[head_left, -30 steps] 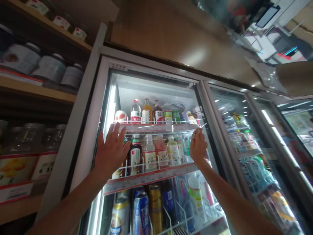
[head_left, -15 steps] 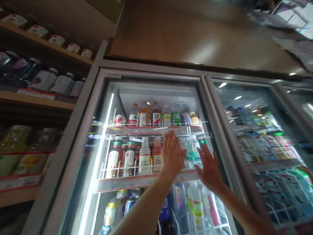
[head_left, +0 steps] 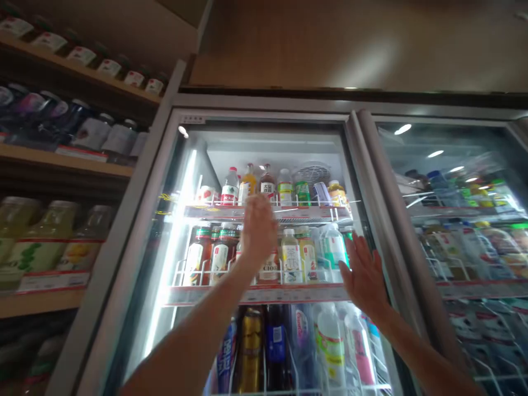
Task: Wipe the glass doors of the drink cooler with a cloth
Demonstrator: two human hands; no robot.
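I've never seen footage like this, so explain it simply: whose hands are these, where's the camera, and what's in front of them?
There's no machine here, just a person's bare left hand and right hand. The view comes from one camera worn on that person's head. Ahead stands a lit fridge with glass doors. Its shelves hold drinks, such as a green can in the top row, a gold can lower down, and bottles. On the left, wooden shelves carry more containers. Both hands are raised before the fridge, and nothing shows in either. The left one is blurred, and I can't tell whether either touches the glass.
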